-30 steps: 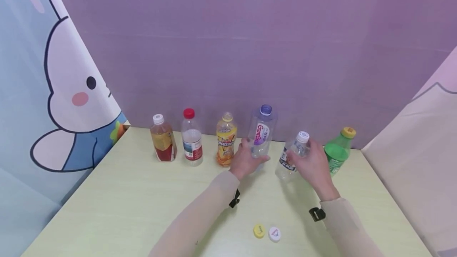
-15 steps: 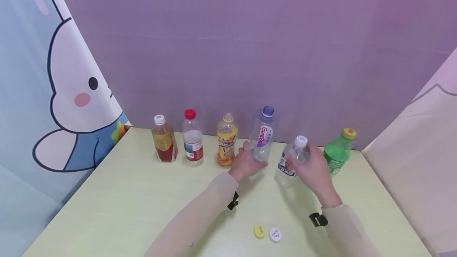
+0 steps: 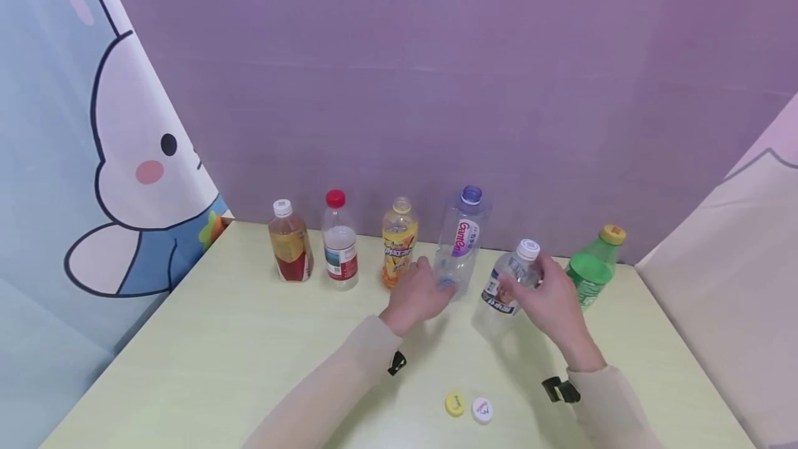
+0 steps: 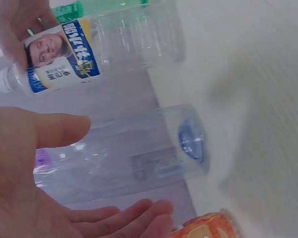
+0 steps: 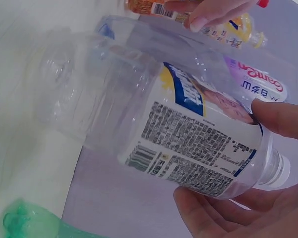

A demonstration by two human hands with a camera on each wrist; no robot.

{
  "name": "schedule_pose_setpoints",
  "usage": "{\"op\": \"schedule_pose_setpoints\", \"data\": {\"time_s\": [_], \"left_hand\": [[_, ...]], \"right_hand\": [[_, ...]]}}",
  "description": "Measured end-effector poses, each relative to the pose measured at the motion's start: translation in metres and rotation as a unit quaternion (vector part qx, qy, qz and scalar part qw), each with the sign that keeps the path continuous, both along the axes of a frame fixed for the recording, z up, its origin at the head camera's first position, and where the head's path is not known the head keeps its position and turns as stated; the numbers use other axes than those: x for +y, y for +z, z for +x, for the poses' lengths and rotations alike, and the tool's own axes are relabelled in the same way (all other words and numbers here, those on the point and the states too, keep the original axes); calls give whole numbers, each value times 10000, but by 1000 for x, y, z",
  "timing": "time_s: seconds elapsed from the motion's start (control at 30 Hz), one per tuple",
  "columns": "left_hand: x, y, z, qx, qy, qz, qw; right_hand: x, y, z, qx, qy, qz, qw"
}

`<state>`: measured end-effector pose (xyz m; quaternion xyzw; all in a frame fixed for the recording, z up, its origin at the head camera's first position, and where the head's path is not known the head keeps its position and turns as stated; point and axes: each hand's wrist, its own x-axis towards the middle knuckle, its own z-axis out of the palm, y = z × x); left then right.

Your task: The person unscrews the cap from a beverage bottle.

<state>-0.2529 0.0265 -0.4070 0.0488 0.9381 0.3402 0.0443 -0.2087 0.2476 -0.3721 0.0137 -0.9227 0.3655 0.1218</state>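
My left hand point(image 3: 419, 296) is beside the lower part of a tall clear water bottle point(image 3: 463, 244), which has a blue open neck and no cap. In the left wrist view its thumb and fingers stand apart, with nothing gripped. My right hand point(image 3: 553, 300) holds a clear water bottle point(image 3: 512, 279) with a white cap and a blue-and-white label. In the right wrist view my thumb and fingers point(image 5: 201, 218) lie on opposite sides of its label near the shoulder. An orange drink bottle point(image 3: 399, 244), uncapped, stands left of the tall one.
A green bottle point(image 3: 592, 269) with a yellow cap stands right of my right hand. To the left are a red-capped bottle point(image 3: 339, 244) and an amber drink bottle point(image 3: 290, 244). A yellow cap point(image 3: 455, 404) and a white cap point(image 3: 482, 410) lie near the front. A purple curtain point(image 3: 399, 89) hangs behind.
My left hand has drawn back to the left and toward me, off the tall bottle. The right hand has brought its bottle slightly toward me.
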Motion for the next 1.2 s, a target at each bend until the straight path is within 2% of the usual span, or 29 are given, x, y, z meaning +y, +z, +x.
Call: {"op": "schedule_pose_setpoints", "data": {"time_s": [0.17, 0.33, 0.57, 0.7, 0.93, 1.03, 1.2], "left_hand": [[-11, 1, 11, 144, -268, -3, 9995], [-20, -1, 22, 457, -674, 64, 9967], [-32, 1, 38, 578, -856, -139, 9946], [-38, 1, 45, 447, -1019, 98, 9937], [-41, -9, 55, 389, -1312, 670, 9883], [-41, -10, 58, 367, -1301, 775, 9878], [-43, -9, 61, 522, -1432, 756, 9854]], "right_hand": [[-1, 2, 3, -98, -31, 29, 9999], [-5, 1, 7, -162, -68, -17, 9998], [-14, 0, 13, -144, 77, -334, 9993], [-20, 3, 18, -159, 117, -471, 9987], [-28, 4, 23, -138, 85, -584, 9982], [-34, 4, 25, -133, 123, -705, 9973], [-43, 3, 29, -125, 188, -853, 9961]]}}
